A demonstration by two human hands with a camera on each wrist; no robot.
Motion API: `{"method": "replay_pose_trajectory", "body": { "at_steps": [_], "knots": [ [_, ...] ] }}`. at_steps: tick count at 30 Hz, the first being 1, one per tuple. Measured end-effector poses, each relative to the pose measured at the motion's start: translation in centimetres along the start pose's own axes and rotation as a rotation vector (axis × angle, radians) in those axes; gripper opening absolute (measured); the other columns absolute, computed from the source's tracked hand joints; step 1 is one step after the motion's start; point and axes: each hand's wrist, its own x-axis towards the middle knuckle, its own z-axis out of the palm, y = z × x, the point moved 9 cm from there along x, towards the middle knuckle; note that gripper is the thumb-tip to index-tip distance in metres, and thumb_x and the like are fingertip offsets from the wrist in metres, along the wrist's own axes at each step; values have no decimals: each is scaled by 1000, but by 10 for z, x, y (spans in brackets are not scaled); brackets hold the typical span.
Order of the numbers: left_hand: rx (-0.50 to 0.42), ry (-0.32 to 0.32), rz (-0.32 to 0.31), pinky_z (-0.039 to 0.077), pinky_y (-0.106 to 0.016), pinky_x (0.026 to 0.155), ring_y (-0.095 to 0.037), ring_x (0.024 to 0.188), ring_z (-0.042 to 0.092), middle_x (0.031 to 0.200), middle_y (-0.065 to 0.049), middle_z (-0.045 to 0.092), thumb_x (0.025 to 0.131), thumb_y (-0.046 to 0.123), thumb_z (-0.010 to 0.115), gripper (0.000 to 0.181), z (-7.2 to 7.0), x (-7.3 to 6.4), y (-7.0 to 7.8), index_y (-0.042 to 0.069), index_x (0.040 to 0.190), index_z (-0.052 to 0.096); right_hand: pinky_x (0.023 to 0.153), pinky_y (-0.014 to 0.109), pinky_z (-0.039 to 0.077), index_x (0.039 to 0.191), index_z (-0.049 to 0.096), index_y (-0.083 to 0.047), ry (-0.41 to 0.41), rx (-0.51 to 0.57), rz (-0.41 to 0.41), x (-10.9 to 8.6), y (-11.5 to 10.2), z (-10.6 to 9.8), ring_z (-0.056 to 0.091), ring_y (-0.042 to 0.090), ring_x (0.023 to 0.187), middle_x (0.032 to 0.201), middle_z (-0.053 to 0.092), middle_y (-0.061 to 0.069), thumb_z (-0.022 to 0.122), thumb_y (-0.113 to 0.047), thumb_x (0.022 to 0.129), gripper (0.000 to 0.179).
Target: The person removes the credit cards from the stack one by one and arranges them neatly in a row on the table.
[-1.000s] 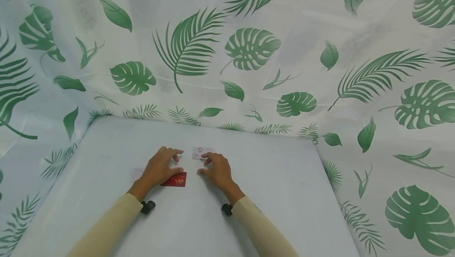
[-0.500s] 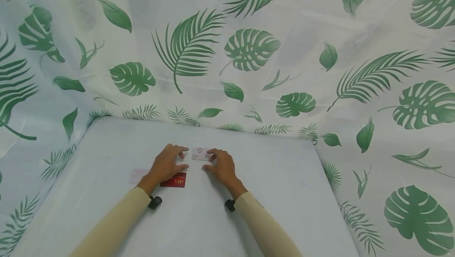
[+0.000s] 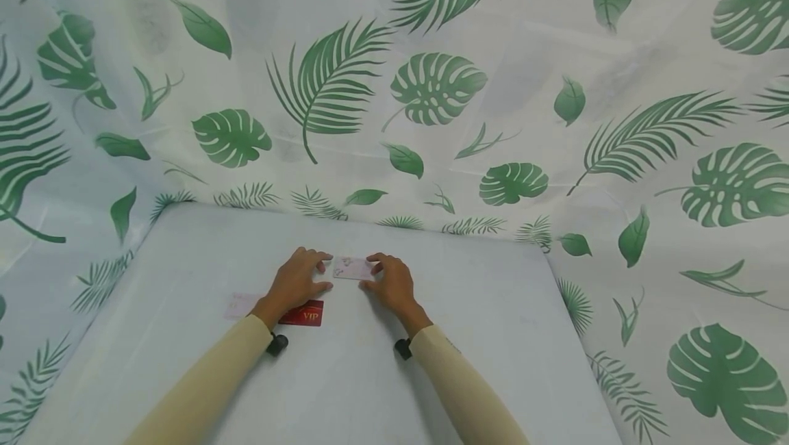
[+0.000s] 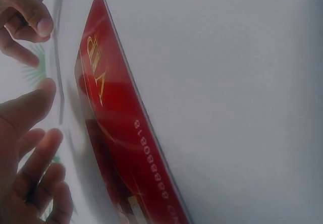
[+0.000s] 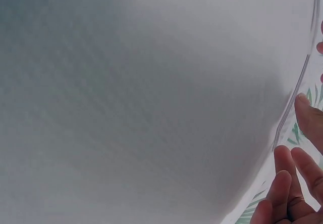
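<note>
A pale card with a pink floral print (image 3: 351, 268) lies flat towards the back of the white table. My left hand (image 3: 294, 282) is just off its left end, thumb and fingers spread apart. At its right end is my right hand (image 3: 394, 283), thumb and fingers also parted; whether they touch the card cannot be told. A red VIP card (image 3: 305, 314) lies below my left wrist, partly hidden by it. The left wrist view shows this red card (image 4: 118, 113) close up, with gold lettering, beside my left hand (image 4: 30, 168). In the right wrist view my right hand (image 5: 298, 178) shows relaxed fingers.
Another pale pinkish card (image 3: 240, 305) lies left of the red one, partly behind the left forearm. The white table (image 3: 481, 335) meets a leaf-printed sheet (image 3: 444, 157) at its back and sides. A small black device (image 3: 279, 344) sits on each wrist.
Both hands have shifted to the right, the left one uncovering more of the left pale card. The floral card shows more of its surface as the right hand draws towards its right end.
</note>
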Motion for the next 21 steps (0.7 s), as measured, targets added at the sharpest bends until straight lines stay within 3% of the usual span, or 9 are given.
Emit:
{"method": "replay_pose_trajectory", "body": {
  "at_steps": [15, 21],
  "knots": [
    [13, -24, -4, 51, -38, 90, -21, 104, 53, 102, -2, 65, 87, 29, 89, 63, 10, 20, 5, 11, 142, 65, 105, 47, 50, 134, 71, -18, -68, -11, 68, 17, 9, 5, 61, 24, 101, 103, 73, 2, 90, -22, 86, 52],
    [13, -32, -3, 50, -38, 88, -22, 103, 52, 100, -3, 64, 87, 28, 90, 61, 11, 26, 4, 9, 139, 66, 100, 45, 50, 134, 72, -16, -105, -39, 49, 20, 5, 9, 59, 22, 97, 102, 70, 3, 90, -20, 86, 51]
  ]
}}
